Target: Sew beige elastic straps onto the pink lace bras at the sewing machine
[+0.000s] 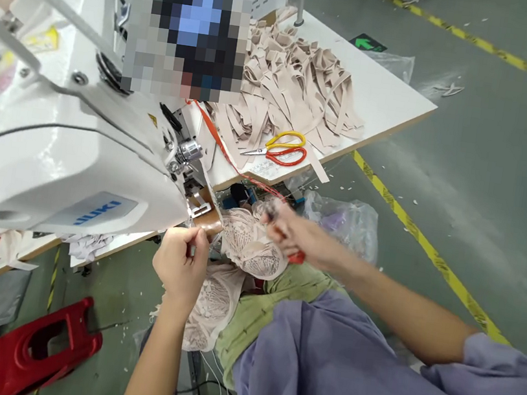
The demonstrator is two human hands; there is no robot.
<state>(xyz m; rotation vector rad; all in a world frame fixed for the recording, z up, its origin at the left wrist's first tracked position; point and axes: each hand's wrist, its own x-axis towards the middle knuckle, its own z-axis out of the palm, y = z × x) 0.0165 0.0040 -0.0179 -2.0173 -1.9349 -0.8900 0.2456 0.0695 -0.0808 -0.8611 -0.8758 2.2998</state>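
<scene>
My left hand [180,261] is closed in a pinch just below the sewing machine's presser foot [200,206]; what lies between its fingertips is too small to make out. My right hand [295,231], smeared by motion, is wrapped round a small red-handled tool [297,256] whose kind is unclear. Between and below the hands hangs a beige lace bra [256,249], one cup near my right hand and the other beside my left wrist. It rests partly on the green cloth [274,290] over my lap. The white sewing machine [75,177] stands at the left.
A pile of beige fabric strips [298,88] covers much of the white table [394,101]. Scissors with yellow and red handles [286,155] lie at its near edge, beside a red cord [214,132]. A red stool [36,349] stands at lower left; a plastic bag [352,226] lies right.
</scene>
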